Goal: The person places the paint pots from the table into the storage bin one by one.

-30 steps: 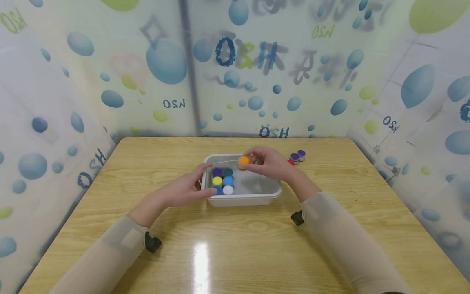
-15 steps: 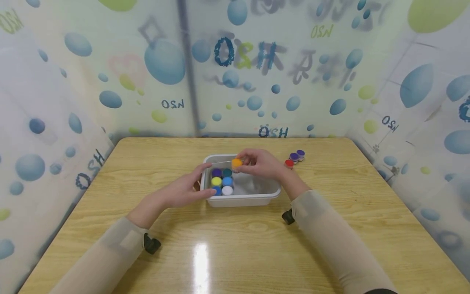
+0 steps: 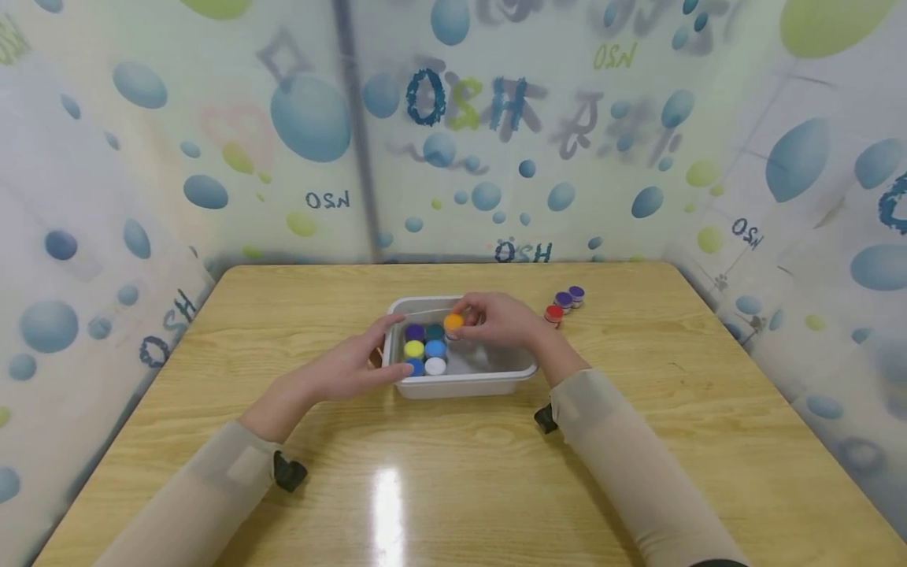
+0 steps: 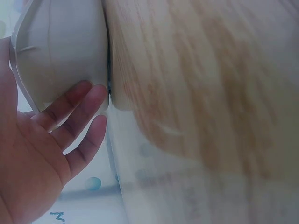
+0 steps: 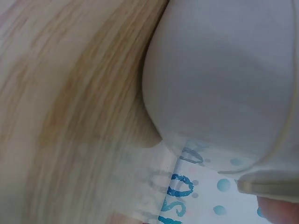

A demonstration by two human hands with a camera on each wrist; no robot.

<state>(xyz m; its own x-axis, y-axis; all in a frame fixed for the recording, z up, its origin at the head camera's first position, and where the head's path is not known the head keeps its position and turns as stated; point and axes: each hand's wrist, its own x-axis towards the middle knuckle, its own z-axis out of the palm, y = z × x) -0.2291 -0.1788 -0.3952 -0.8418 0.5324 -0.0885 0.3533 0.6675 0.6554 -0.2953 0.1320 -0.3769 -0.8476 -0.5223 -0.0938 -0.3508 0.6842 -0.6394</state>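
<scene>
A white plastic box (image 3: 460, 384) stands on the table in the head view. My left hand (image 3: 340, 368) holds its left end, thumb at the front rim and index finger at the back; the left wrist view shows the other fingers (image 4: 74, 123) against the outer wall. My right hand (image 3: 501, 321) pinches a small orange-lidded jar (image 3: 453, 322) inside the box, at the right of the back row. Several lidded jars stand in the left part: purple (image 3: 414, 331), dark green (image 3: 434, 332), yellow (image 3: 414, 349), light blue (image 3: 435, 349), blue (image 3: 414, 368) and white (image 3: 435, 366).
Behind my right wrist, a red-lidded jar (image 3: 553, 314) and two purple-lidded jars (image 3: 563, 300) stand on the wooden table (image 3: 468, 472). A patterned curtain (image 3: 453, 189) rises behind the table's far edge and along both sides.
My right hand has moved left and lowered the orange-lidded jar beside the dark green one. The red-lidded jar shows fully now. My left hand keeps its hold on the box.
</scene>
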